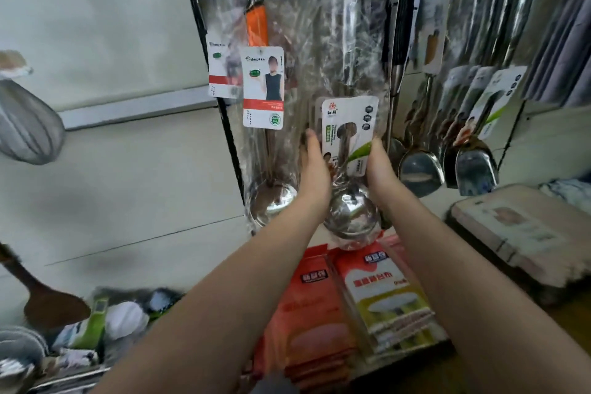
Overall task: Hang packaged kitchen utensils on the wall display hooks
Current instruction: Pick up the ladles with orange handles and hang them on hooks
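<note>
Bright, even, diffuse light; shadows faint and soft. We log glare streaking the clear plastic packaging sleeves (297, 57), highlights on the polished steel ladle bowl (351, 217). Whole frame smeared soft. Wide-angle bowing curves the black rack post (196, 9); grey wire whisk (28, 125) at left edge blurred.
</note>
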A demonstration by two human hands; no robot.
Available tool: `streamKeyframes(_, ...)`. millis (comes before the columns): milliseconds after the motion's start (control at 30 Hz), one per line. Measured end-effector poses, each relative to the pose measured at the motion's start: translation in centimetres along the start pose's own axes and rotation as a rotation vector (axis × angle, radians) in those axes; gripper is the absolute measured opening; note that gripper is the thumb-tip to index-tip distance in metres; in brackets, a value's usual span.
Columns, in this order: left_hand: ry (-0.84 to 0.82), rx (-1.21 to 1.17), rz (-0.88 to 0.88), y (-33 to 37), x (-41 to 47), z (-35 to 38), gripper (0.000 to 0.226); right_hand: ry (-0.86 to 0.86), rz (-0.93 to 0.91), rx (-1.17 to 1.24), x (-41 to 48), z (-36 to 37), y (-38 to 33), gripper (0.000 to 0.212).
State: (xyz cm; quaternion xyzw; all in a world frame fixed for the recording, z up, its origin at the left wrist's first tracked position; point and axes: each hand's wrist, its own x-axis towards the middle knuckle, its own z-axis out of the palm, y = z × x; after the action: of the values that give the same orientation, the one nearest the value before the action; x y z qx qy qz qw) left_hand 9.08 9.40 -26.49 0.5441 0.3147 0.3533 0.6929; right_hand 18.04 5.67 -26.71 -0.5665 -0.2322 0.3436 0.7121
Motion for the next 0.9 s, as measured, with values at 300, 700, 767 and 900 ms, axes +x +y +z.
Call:
streamKeyframes(300,0.124,0.159,0.058,-3.1,4.2,-0.6,0.098,-0.104,0.009,-0.027,1.6,-0.9,0.1,0.053)
streamKeyframes(700,0.257,-0.019,0.054,0.1,2.0,1.2,0.066,-0.247,-0.004,-0.034,3.3,-1.4,-1.3,0.054)
streamKeyframes(767,0.265,0.037,0.061,0.0,1.7,1.6,0.068,-0.286,0.011,-0.015,3.7,-1.4,-1.2,0.064)
streamKeyframes(900,0.24,0.112,0.062,-0.1,0.5,2.6,0.066,-0.352,0.038,0.043,3.8,-1.4,-1.5,0.064)
